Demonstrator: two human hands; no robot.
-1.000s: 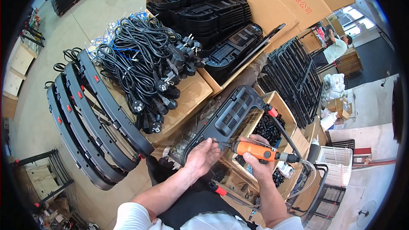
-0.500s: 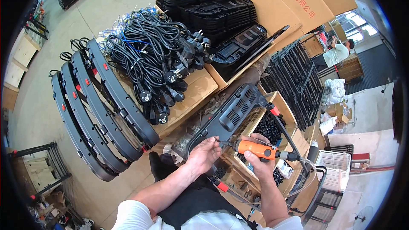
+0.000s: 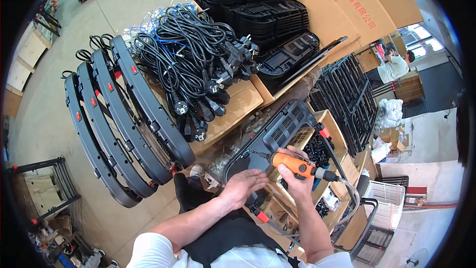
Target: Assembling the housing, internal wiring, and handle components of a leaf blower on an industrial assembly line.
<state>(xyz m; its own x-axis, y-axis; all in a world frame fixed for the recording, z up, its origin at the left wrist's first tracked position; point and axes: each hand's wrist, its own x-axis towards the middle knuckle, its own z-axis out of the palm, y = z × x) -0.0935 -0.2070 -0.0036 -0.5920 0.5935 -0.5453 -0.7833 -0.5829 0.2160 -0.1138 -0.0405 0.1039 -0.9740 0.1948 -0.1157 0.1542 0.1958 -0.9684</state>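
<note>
In my right hand [image 3: 298,182] is an orange air screwdriver [image 3: 291,165], its dark bit pointing left over a black plastic housing [image 3: 270,134] with vent slots. A clear hose [image 3: 356,196] curves off the tool's rear end. My left hand [image 3: 244,187] is stretched out, fingers together and nothing visible in it, by the lower end of the housing. The housing lies tilted in front of me beside a black tube frame with red fittings [image 3: 260,215]. Whether my left fingertips touch the housing I cannot tell.
Black power cords [image 3: 191,64] lie heaped on a carton, left of a cardboard box [image 3: 327,0] of stacked black covers. Several curved black housings [image 3: 148,99] stand at left. A wooden bin [image 3: 342,139] holds small black parts. Black frames [image 3: 344,99] and another person [image 3: 394,67] are at right.
My left hand has left the tool's bit and opened out, moving slightly down and right. The screwdriver has shifted a little up and left in my right hand. The view has shifted slightly.
</note>
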